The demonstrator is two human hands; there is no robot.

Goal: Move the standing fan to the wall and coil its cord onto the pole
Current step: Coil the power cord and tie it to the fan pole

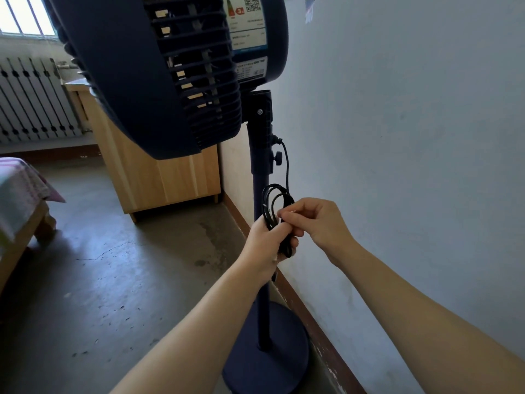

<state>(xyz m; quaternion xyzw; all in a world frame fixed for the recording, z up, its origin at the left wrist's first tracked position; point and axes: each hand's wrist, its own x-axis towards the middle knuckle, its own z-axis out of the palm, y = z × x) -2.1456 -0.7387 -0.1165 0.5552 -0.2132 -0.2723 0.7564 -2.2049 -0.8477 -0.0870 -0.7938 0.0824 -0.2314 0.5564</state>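
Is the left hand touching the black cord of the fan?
Touching. The head view shows the left hand closed around the bundled loops of the cord beside the pole, with no gap.

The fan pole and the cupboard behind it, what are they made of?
The fan pole looks like dark blue painted metal, smooth with a dull sheen, though it could be plastic. The cupboard looks like pale wood or wood-look board: light grain lines show.

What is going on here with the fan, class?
A person stands at a dark blue fan whose base sits by the wall. The left hand grips a bundle of looped black cord beside the pole; the right hand pinches the loops.
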